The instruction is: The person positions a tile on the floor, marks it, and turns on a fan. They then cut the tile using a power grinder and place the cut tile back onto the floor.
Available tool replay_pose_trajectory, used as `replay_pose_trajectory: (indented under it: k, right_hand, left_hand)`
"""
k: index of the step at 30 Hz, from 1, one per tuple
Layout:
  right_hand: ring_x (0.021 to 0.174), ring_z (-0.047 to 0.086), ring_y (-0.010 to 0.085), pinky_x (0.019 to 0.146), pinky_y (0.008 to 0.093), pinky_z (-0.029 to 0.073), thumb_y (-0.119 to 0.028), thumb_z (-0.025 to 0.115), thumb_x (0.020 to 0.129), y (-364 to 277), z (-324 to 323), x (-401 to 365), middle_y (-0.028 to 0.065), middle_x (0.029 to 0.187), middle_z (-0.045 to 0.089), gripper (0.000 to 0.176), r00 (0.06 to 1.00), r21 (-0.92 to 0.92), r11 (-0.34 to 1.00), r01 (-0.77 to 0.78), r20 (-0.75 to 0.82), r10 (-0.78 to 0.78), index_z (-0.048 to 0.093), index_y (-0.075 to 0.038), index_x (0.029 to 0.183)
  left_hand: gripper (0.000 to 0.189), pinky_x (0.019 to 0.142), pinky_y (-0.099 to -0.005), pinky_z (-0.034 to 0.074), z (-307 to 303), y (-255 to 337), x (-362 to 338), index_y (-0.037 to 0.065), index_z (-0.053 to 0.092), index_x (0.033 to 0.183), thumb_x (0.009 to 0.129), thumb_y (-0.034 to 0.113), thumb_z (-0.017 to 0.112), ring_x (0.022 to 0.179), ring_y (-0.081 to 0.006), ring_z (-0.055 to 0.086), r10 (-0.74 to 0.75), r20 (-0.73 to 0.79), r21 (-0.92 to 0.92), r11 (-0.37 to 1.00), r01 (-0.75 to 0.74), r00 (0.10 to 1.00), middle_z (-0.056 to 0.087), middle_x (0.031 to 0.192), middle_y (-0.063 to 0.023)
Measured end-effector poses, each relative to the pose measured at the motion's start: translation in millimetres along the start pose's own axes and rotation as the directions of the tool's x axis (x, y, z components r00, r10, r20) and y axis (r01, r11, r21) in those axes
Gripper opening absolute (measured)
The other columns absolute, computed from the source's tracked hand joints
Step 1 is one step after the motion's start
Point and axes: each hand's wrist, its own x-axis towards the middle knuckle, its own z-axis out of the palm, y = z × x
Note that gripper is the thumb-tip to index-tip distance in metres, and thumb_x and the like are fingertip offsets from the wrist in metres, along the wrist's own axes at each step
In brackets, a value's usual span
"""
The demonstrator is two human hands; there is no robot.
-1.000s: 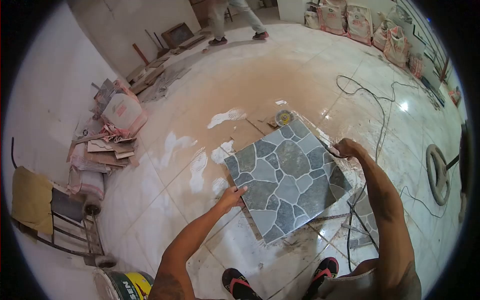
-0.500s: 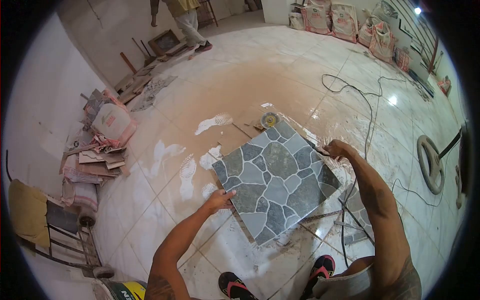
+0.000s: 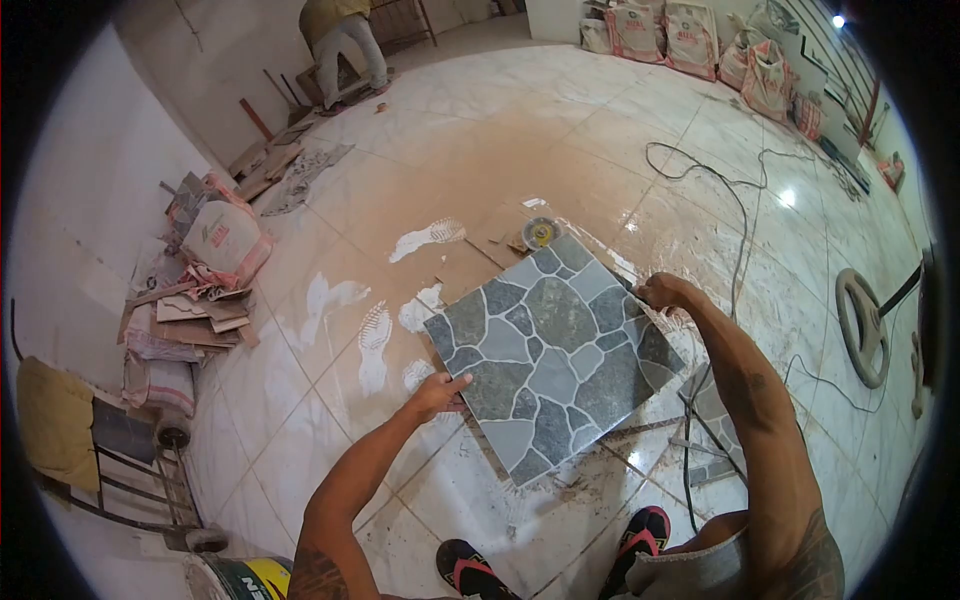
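Left hand clamps the tile by its left edge, thumb on top, apparently to steady it. Right hand is curled at the upper-right edge; what it grips cannot be told. The tile is at frame centre, disc beside its top corner.

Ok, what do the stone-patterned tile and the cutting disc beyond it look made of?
Stone-patterned tile: probably ceramic or porcelain, satin-looking; flat, rigid slab with pale lines around grey patches. Cutting disc: likely metal, dull grey around yellow; too small to confirm.
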Motion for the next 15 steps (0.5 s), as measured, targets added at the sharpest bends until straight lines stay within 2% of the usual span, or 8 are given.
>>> replay_pose_trajectory:
  k: [10, 12, 13, 14, 15]
  right_hand:
    - [0.077, 0.068, 0.0325, 0.066, 0.0452, 0.061, -0.050, 0.046, 0.098, -3.0, -3.0, -14.0, 0.0197, 0.089, 0.067, 0.061, 1.000, -0.033, 0.999, 0.029, -0.008, -0.030, 0.066, 0.008, 0.098]
    - [0.075, 0.067, 0.0333, 0.067, 0.0474, 0.060, -0.051, 0.048, 0.097, 15.0, 6.4, 12.5, 0.0213, 0.091, 0.068, 0.060, 0.998, 0.002, 0.998, 0.063, -0.021, -0.063, 0.066, 0.006, 0.102]
    - [0.073, 0.067, 0.0304, 0.066, 0.0475, 0.057, -0.051, 0.053, 0.094, 23.1, 8.8, 23.3, 0.0199, 0.087, 0.070, 0.057, 0.995, -0.076, 0.992, 0.102, -0.012, -0.103, 0.069, 0.004, 0.100]
    - [0.085, 0.069, 0.0266, 0.067, 0.0402, 0.058, -0.037, 0.051, 0.095, 44.3, 12.3, 66.4, 0.0176, 0.096, 0.069, 0.037, 0.990, -0.393, 0.910, 0.133, 0.088, -0.107, 0.066, -0.011, 0.118]
    - [0.064, 0.060, 0.0236, 0.061, 0.0460, 0.049, -0.050, 0.062, 0.087, 84.4, 32.1, 119.0, 0.0140, 0.072, 0.068, 0.047, 0.931, -0.311, 0.894, 0.324, -0.065, -0.360, 0.073, -0.005, 0.090]
  left_hand:
    - [0.051, 0.083, -0.0383, 0.056, 3.4, 2.8, -3.3, 0.002, 0.058, 0.114, 0.089, 0.045, 0.068, 0.092, -0.0227, 0.068, 0.006, -0.031, 0.031, 1.000, -0.005, 1.000, 0.068, 0.102, -0.0107]
    - [0.049, 0.082, -0.0380, 0.057, -0.9, -1.5, -3.3, 0.003, 0.059, 0.115, 0.089, 0.044, 0.069, 0.090, -0.0216, 0.067, 0.042, -0.057, 0.020, 0.999, -0.041, 0.998, 0.067, 0.101, -0.0082]
    - [0.048, 0.082, -0.0379, 0.057, -1.0, -6.0, 2.0, 0.004, 0.059, 0.115, 0.089, 0.043, 0.069, 0.089, -0.0210, 0.066, 0.057, -0.044, 0.019, 0.998, -0.056, 0.997, 0.066, 0.101, -0.0069]
    - [0.047, 0.080, -0.0375, 0.057, -5.4, -11.6, 7.0, 0.005, 0.059, 0.115, 0.089, 0.043, 0.070, 0.086, -0.0193, 0.065, 0.047, -0.059, 0.054, 0.998, -0.044, 0.997, 0.065, 0.100, -0.0055]
    - [0.046, 0.077, -0.0371, 0.058, -9.5, -12.8, 10.1, 0.006, 0.060, 0.115, 0.088, 0.042, 0.070, 0.083, -0.0176, 0.063, 0.040, -0.055, 0.094, 0.995, -0.035, 0.998, 0.064, 0.099, -0.0040]
